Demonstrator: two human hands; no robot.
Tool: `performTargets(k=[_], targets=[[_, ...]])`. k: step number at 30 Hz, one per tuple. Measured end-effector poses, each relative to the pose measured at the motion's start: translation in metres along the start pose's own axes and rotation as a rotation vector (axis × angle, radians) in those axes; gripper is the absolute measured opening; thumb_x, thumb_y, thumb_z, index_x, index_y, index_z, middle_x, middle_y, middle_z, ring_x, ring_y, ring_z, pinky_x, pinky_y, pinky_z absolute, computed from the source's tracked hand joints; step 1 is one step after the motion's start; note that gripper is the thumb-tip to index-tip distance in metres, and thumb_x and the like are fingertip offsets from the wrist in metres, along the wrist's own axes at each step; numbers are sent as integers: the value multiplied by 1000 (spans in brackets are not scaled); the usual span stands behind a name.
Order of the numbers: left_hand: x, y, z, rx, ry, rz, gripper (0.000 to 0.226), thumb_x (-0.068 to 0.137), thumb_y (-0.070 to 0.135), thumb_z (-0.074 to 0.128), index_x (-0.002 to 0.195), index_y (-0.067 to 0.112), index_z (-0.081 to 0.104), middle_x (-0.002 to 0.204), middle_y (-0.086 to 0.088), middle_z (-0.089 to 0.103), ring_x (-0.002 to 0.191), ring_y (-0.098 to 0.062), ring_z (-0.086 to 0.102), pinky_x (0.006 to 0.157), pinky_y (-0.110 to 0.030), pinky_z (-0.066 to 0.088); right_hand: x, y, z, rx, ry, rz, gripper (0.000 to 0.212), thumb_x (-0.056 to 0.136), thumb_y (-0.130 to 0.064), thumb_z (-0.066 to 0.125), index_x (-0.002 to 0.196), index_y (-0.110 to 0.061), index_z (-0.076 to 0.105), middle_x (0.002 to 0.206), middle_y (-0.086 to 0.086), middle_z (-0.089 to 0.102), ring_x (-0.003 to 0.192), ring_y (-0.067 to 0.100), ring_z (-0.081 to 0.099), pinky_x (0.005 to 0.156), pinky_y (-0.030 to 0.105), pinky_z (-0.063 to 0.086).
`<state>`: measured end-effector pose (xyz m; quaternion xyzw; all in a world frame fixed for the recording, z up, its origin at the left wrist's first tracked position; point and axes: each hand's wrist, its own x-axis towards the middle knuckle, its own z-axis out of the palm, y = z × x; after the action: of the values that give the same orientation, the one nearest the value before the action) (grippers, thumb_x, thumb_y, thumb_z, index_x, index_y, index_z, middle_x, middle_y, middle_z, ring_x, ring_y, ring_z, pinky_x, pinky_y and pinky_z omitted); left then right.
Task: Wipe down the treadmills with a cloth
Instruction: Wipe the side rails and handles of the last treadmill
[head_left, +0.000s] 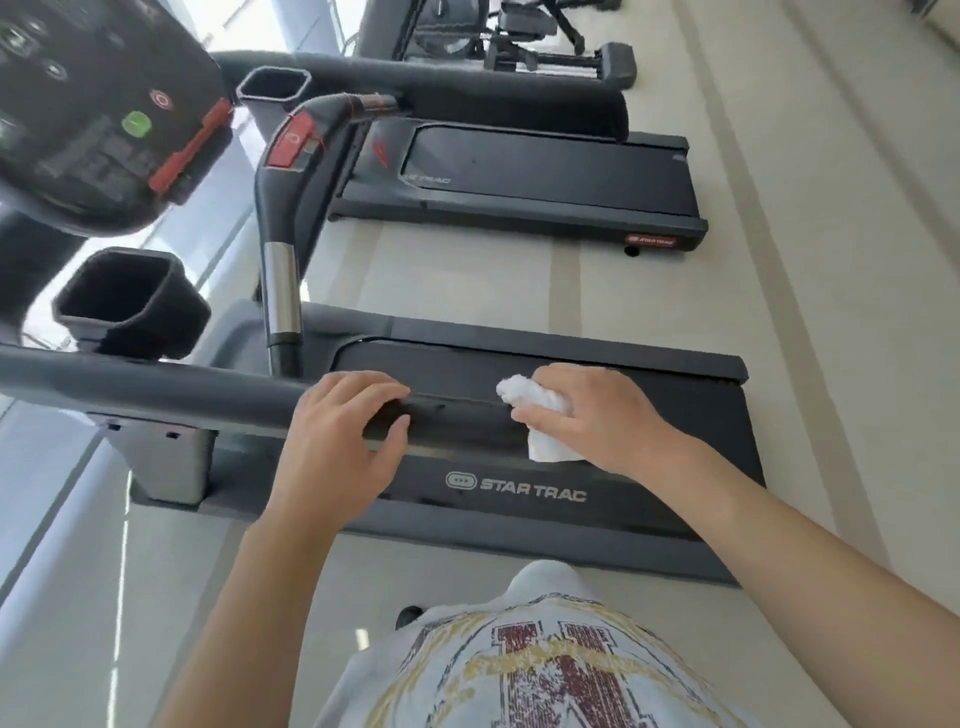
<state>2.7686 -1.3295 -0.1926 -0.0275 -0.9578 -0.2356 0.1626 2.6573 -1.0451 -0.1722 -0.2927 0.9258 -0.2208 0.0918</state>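
- head view, item: near treadmill (519, 491), dark side handrail (156, 387) running left to right across the frame, its far end under both hands.
- item: white cloth (540, 421), bunched, pressed on the handrail's end section, a loose flap hanging down toward the "star trac" side rail.
- right hand (597, 415): fingers curled closed around the cloth, palm down on the rail.
- left hand (348, 421): wrapped partly over the handrail just beside the cloth, thumb underneath, fingers draped, holding nothing else.
- step in hand, judged: wiping the handrail. best done with the cloth wrapped round the bar, drawn in long overlapping strokes, left hand steadying and shifting clear ahead.
- item: second treadmill (519, 176), well apart beyond, apparently not yet attended.
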Motion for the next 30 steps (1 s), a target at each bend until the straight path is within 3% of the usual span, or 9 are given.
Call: performTargets(k=[3,6,10,14,18,21,25,30], targets=[[-5,-45,-35,49,-6,-71,35,91,37,76,121,20,73,123,4,69,120,-24,58,108,-51,47,6,-36,20,-151,104,-14,38,104,-54,49,80,-27,38,72,-9,45,65,15,47,61,35,37],[-9,-77,-56,76,-58,-161,45,84,36,86,123,21,73,124,4,69,120,-24,59,110,-49,45,32,-92,53,-229,176,-104,28,105,-50,47,95,-24,50,84,-12,52,73,20,56,63,34,38],[-15,-108,-65,61,-33,-177,46,84,32,86,125,19,72,126,3,69,121,-26,59,110,-53,45,92,-171,98,-258,190,-152,36,107,-49,43,110,-17,59,99,-1,67,85,26,67,64,35,39],[-14,-130,-69,18,-33,-182,51,80,32,89,126,19,71,127,2,71,122,-26,60,110,-53,45,126,-215,117,-206,154,-160,35,107,-50,41,107,-20,58,96,-2,66,85,26,67,63,37,44],[-13,-143,-69,-32,-12,-158,51,78,36,91,122,22,72,124,4,71,120,-24,61,109,-52,45,110,-196,108,-167,180,-129,31,103,-53,48,96,-23,54,85,-7,62,76,24,61,60,35,39],[-15,-148,-66,-72,16,-165,50,78,39,90,122,23,72,125,6,70,121,-22,59,112,-47,42,80,-143,87,-227,164,94,37,99,-60,43,85,-26,49,77,-10,55,72,21,50,61,36,36],[-14,-153,-59,-90,49,-158,51,76,40,92,119,22,72,123,6,69,121,-24,59,111,-43,39,44,-81,60,-237,211,395,43,92,-57,42,79,-17,51,69,-4,56,69,20,54,60,33,43],[-12,-157,-55,-102,58,-139,52,74,45,91,117,23,73,123,7,69,121,-23,59,112,-45,39,57,-110,75,-319,242,324,42,96,-58,38,76,-23,53,70,-7,59,67,19,56,63,35,48]])
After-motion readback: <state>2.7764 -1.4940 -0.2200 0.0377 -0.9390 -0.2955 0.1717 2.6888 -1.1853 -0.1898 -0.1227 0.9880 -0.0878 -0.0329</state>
